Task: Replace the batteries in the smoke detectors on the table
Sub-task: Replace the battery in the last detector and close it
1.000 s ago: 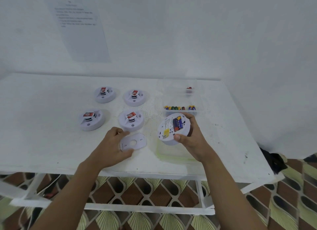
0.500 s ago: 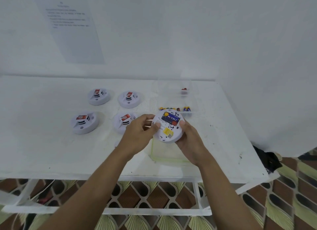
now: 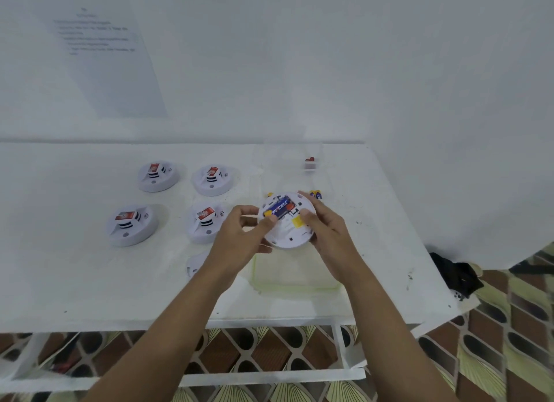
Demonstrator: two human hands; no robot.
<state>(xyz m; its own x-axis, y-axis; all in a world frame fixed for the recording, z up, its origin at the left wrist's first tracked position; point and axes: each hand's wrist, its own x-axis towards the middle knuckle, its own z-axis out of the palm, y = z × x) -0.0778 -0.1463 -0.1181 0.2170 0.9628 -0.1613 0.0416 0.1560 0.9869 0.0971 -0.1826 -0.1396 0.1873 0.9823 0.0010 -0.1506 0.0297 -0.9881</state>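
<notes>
Both hands grip the inverted smoke detector above the table, the left hand with its thumb on the blue battery, the right hand curled round the right rim.

Head-worn view, down onto table, probably near.

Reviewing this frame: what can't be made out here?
Head view:
- Printed white paper sheet: text blurred.
- Flat white cover plate: mostly hidden by the left hand.
- Colourful batteries: mostly behind the held round white smoke detector.
- Small red items beyond them: too small to identify.
</notes>
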